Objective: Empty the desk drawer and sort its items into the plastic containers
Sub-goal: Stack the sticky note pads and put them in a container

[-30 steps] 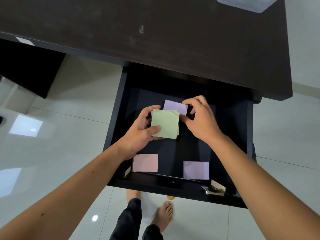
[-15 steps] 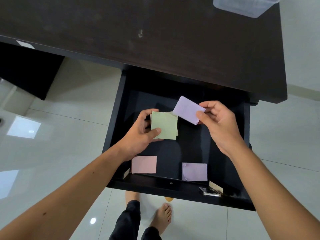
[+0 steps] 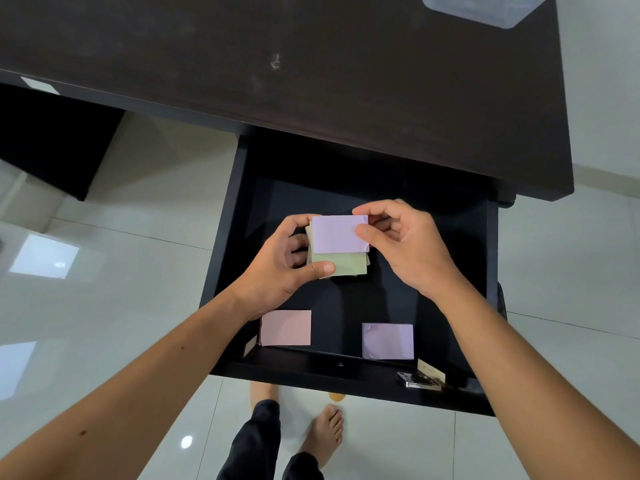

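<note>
The dark desk drawer (image 3: 227,237) is pulled open below the desktop. Above its middle, my left hand (image 3: 280,271) holds a small stack of note cards with a green card (image 3: 341,266) showing at the bottom. My right hand (image 3: 408,247) pinches a purple card (image 3: 337,233) by its right edge and lays it on top of that stack. On the drawer floor near the front lie a pink card (image 3: 285,328) at the left and another purple card (image 3: 388,341) at the right. A clear plastic container (image 3: 485,10) stands at the desk's far right corner.
A small metallic object (image 3: 417,381) and a cream card (image 3: 431,370) sit at the drawer's front right corner. The dark desktop (image 3: 311,81) stretches above the drawer. Below are white floor tiles (image 3: 104,271) and my bare feet (image 3: 325,434).
My right hand lifted the purple card off the drawer floor, swung it out to the right, then brought it back left onto the green stack in my left hand.
</note>
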Demonstrator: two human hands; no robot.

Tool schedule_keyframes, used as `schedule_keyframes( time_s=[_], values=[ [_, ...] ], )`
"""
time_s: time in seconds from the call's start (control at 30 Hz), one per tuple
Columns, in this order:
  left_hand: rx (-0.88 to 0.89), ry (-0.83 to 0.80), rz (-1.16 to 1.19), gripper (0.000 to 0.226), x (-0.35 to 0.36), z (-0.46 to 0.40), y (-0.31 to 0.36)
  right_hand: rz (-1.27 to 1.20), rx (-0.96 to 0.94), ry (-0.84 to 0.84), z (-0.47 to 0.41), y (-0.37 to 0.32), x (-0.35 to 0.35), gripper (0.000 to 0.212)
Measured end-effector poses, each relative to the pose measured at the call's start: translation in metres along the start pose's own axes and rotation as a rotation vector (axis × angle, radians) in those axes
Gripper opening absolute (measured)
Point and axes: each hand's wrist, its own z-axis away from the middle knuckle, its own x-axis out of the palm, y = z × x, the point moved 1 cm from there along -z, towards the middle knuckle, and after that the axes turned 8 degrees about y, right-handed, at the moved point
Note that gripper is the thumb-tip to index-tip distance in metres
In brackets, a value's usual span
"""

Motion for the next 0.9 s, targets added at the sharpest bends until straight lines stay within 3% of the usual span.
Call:
schedule_keyframes(
  time_s=[0.27, 0.5, 0.6, 0.7, 0.9],
  values=[
    [0.037, 0.019, 0.027, 0.072, 0.002, 0.002, 0.002, 0.083, -0.036, 0.016, 0.0, 0.004, 0.001, 0.025],
    [0.046, 0.054, 0.016, 0.061, 0.002, 0.001, 0.002, -0.036, 0.036, -0.001, 0.011, 0.006, -0.008, 0.032],
    [0.057, 0.07, 0.023, 0.057, 0.001, 0.001, 0.003, -0.009, 0.097, -0.144, 0.024, 0.016, -0.024, 0.033],
    [0.072, 0.076, 0.036, 0.057, 0.0, 0.001, 0.004, 0.225, 0.115, -0.341, 0.041, 0.032, -0.031, 0.031],
    [0.081, 0.059, 0.053, 0.056, 0.0, 0.001, 0.005, 0.631, -0.04, -0.561, 0.058, 0.048, -0.028, 0.041]
  ],
)
